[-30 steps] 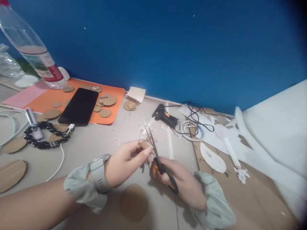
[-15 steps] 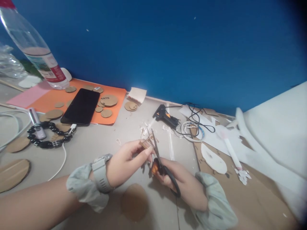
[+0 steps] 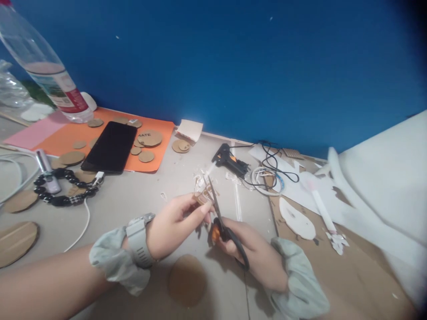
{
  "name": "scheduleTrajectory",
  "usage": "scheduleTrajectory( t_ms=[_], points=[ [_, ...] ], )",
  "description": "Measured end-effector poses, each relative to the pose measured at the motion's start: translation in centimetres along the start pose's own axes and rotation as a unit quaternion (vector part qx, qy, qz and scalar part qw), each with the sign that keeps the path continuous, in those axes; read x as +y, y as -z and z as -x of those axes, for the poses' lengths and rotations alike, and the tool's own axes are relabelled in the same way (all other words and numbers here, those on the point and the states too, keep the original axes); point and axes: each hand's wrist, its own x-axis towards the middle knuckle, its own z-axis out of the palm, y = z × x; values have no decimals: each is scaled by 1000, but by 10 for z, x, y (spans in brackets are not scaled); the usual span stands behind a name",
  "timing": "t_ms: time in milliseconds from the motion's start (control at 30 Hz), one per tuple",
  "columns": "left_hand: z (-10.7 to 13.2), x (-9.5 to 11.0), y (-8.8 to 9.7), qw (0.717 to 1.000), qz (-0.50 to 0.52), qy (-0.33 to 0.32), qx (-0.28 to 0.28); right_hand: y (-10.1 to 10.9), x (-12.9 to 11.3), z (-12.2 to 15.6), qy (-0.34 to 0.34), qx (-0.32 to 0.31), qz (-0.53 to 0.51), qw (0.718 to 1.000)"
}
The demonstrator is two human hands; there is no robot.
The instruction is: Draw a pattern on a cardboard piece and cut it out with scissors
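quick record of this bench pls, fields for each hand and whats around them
left hand: left hand pinches a small cardboard piece in its fingers
right hand: right hand grips scissors, blades at the piece
near hands: cardboard disc on the table; glue gun behind
far left: phone on orange sheet; bead bracelet; plastic bottle

grey tabletop, pretty cluttered. orange sheet at the back left, black bead bracelet and a white cable just in front of it. one cardboard disc at the near edge, a bigger one far left. black glue gun mid-back, paper scraps beside its nozzle. brown cardboard sheet covers the right side, with a white cutout on it.
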Motion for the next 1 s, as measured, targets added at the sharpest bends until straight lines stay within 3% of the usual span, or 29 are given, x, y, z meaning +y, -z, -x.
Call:
scheduleTrajectory(
  t_ms=[1000],
  points=[
    [-2, -2, 0, 1000, 12, 2, -11, -1, 4, 0, -11, 16, 27, 999]
  ],
)
